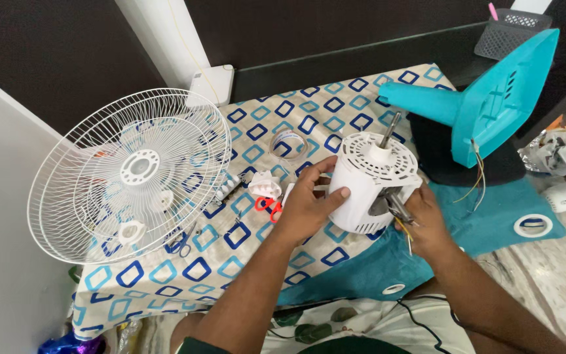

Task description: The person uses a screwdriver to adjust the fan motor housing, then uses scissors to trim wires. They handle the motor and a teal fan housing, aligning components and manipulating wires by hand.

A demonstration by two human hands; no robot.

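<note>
A white fan motor housing [369, 180] with a metal shaft pointing up-right sits over the patterned table. My left hand [309, 200] grips its left side, fingers spread on the casing. My right hand [424, 219] is at the motor's lower right, pinching a dark metal part and coloured wires that come out of the casing. A turquoise fan base and stand [486, 105] lies tipped on its side behind the motor, with thin wires hanging from it.
A white wire fan guard [132, 174] leans at the left. On the patterned cloth [198, 269] lie a tape roll [288, 143], red-handled scissors [268, 205], a white crumpled piece [264, 185] and pliers [181, 244]. A grey mesh basket [509, 29] stands at the far right.
</note>
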